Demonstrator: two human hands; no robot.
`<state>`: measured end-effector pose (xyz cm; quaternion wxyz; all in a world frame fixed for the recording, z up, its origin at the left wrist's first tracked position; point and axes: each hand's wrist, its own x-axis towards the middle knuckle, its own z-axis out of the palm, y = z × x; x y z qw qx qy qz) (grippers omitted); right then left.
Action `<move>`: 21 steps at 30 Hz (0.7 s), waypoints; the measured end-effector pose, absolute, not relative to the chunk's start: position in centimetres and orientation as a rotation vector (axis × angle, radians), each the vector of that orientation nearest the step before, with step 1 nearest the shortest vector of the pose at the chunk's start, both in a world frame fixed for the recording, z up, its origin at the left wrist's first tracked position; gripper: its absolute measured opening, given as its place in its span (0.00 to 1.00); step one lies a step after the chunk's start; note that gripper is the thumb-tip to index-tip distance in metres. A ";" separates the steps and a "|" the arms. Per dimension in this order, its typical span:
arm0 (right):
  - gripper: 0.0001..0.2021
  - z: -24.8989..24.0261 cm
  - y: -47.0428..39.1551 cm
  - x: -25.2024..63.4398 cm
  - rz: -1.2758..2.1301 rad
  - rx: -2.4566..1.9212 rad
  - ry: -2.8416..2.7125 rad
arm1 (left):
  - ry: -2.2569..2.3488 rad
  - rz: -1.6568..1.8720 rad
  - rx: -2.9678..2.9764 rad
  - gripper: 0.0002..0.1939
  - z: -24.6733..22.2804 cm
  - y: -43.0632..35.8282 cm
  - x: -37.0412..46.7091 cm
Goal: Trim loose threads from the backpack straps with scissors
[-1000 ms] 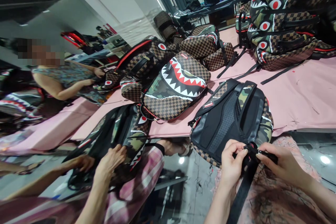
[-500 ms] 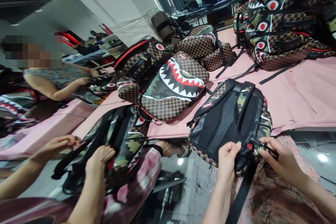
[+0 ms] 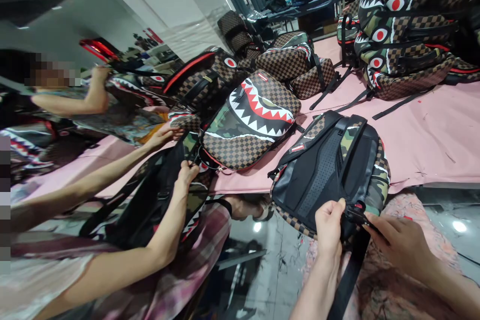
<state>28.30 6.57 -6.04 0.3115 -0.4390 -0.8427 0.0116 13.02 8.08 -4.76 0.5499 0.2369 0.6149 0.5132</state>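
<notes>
A backpack in brown check and camouflage lies back panel up at the pink table's edge, its lower end toward me. My left hand is closed in a pinch at the strap end by the bag's lower edge. My right hand is closed around a small dark tool, held against the same spot; its exact kind is hidden by the fingers. A wide black strap hangs down between my forearms.
Another backpack with a shark mouth lies ahead on the pink table. Stacked backpacks stand at the back right. A co-worker's hands handle a backpack on my left; another person sits beyond.
My right hand has turned and closed in toward my left, bringing the dark tool to the strap end. At left, the co-worker's hands have moved up and right over their backpack.
</notes>
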 end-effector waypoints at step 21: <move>0.14 -12.1 10.7 26.5 1.289 -1.214 -1.126 | 1.814 1.224 2.400 0.03 -5.7 8.2 6.9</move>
